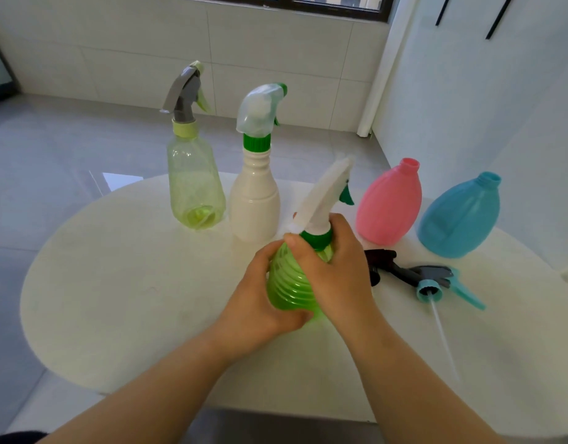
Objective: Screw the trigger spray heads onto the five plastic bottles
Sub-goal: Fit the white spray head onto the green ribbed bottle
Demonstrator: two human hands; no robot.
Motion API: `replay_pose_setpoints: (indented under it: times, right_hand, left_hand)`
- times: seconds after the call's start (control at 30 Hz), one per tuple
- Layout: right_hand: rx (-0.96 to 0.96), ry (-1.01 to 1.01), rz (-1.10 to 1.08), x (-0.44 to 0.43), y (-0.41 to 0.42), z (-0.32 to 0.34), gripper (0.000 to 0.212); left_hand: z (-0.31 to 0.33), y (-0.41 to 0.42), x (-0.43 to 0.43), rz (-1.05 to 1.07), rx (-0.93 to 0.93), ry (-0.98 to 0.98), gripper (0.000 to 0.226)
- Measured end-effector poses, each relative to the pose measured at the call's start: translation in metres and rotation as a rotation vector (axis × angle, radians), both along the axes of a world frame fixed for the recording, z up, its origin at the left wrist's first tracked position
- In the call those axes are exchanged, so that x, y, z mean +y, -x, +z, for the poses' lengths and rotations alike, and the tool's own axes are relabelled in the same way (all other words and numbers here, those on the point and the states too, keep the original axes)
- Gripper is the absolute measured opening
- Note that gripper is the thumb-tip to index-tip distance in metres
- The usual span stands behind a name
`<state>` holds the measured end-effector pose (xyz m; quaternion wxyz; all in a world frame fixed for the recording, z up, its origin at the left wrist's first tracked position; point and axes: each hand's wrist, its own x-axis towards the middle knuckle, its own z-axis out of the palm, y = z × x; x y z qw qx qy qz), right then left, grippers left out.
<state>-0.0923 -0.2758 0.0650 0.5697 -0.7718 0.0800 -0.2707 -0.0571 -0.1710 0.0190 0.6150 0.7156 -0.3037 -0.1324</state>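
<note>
1. The left hand [260,302] wraps around the ribbed body of the green bottle [290,288], which sits near the middle of the round white tabletop [122,283].
2. The right hand [332,270] closes its fingers around the bottle's green collar [316,237], under a white trigger head [324,193].
3. Behind stand a clear yellow-green bottle [194,184] with a grey head and a white bottle [255,203] with a translucent head, both capped.
4. To the right, a pink bottle [390,203] and a blue bottle [459,216] stand with open necks.
5. Two loose spray heads lie before them: a dark head [390,267] and a teal-collared head [436,282].
</note>
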Motion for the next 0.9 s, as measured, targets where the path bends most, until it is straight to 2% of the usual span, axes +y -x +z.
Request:
replay_pose_setpoints:
  times: [0.2, 0.4, 0.5, 0.63, 0.73, 0.9]
  right_hand:
    - [0.019, -0.010, 0.240, -0.010, 0.009, 0.001, 0.039]
    - [-0.069, -0.100, 0.092, -0.010, 0.005, 0.001, 0.031]
    - [-0.069, -0.132, 0.102, -0.011, 0.004, 0.003, 0.030]
    - [0.047, 0.044, 0.249, -0.019, 0.005, 0.011, 0.041]
    - [0.061, 0.142, 0.267, -0.019, 0.003, 0.015, 0.041]
    - [0.002, -0.154, 0.339, -0.026, 0.001, 0.013, 0.036]
  left_hand:
    - [-0.004, -0.005, 0.001, 0.100, 0.023, -0.034, 0.083]
    - [-0.005, -0.005, 0.001, 0.115, 0.000, -0.048, 0.077]
    - [-0.004, -0.006, 0.001, 0.114, 0.012, -0.061, 0.074]
    - [-0.005, -0.009, 0.003, 0.077, -0.007, -0.080, 0.077]
    - [-0.006, -0.010, 0.003, 0.074, -0.007, -0.089, 0.079]
    - [-0.007, -0.011, 0.003, 0.086, -0.017, -0.090, 0.079]
